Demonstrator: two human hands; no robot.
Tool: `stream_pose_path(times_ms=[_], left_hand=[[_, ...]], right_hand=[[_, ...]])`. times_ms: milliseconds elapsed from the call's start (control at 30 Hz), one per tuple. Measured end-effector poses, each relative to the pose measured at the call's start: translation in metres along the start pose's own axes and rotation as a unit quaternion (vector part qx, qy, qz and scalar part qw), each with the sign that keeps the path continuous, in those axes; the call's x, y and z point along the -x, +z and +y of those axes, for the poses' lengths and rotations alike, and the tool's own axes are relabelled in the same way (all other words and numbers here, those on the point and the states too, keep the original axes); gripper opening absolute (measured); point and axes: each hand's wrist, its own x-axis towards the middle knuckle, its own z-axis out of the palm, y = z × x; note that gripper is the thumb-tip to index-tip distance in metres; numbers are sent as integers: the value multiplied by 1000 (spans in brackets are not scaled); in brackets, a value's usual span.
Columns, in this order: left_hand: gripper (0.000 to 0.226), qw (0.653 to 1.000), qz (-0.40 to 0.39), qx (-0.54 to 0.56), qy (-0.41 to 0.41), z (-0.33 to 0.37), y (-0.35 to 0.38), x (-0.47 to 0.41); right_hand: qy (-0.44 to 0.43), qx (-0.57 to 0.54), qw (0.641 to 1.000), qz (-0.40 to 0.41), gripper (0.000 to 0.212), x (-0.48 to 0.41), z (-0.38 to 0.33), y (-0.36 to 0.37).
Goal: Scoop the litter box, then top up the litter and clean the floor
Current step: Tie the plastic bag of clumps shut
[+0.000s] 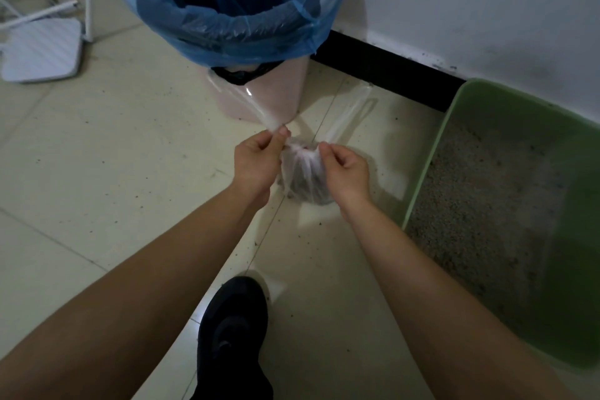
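A small clear plastic bag [305,178] holding dark litter clumps hangs between my hands above the floor. My left hand [258,161] pinches one twisted handle strip of the bag, which stretches up and left. My right hand [345,167] pinches the other strip at the bag's gathered neck. The green litter box [565,153] sits to the right against the wall, with grey litter [480,204] inside. A pink bin lined with a blue bag [227,26] stands just beyond my hands.
Scattered litter grains [319,224] dot the pale floor tiles. A white router with antennas [42,55] lies at the far left. My black shoe [233,328] is below the hands. A black skirting board [389,75] runs along the white wall.
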Motion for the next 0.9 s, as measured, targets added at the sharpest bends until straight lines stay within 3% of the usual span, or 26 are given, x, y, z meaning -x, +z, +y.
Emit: stream_pose_path(times_ms=[133,267,400,467,567,633,767,900], left_hand=[[31,997,-71,9,-42,0,-8,-9],[26,985,-136,-37,-102,-4,-14,-9],[29,976,-172,-43,-131,-4,-18,-6],[23,970,-204,-30,-129,-3,-22,-6],[37,965,-232,-30,-115,0,-23,-7],[31,967,-232,-48,-96,2,-20,-6],[22,964,-244,-65,-81,4,-18,-10],[25,951,-290,-73,-77,3,-22,-16]], right_hand=[[-123,133,983,35,23,3,1,1],[-266,373,888,21,27,6,6,-12],[-315,486,814,-39,32,4,3,-21],[-328,509,794,-57,36,4,0,-22],[-343,517,780,-78,36,5,-4,-26],[-350,510,779,-101,33,5,-6,-29],[-293,511,798,-128,21,3,-17,-33],[-211,463,846,-158,28,-3,-23,-36]])
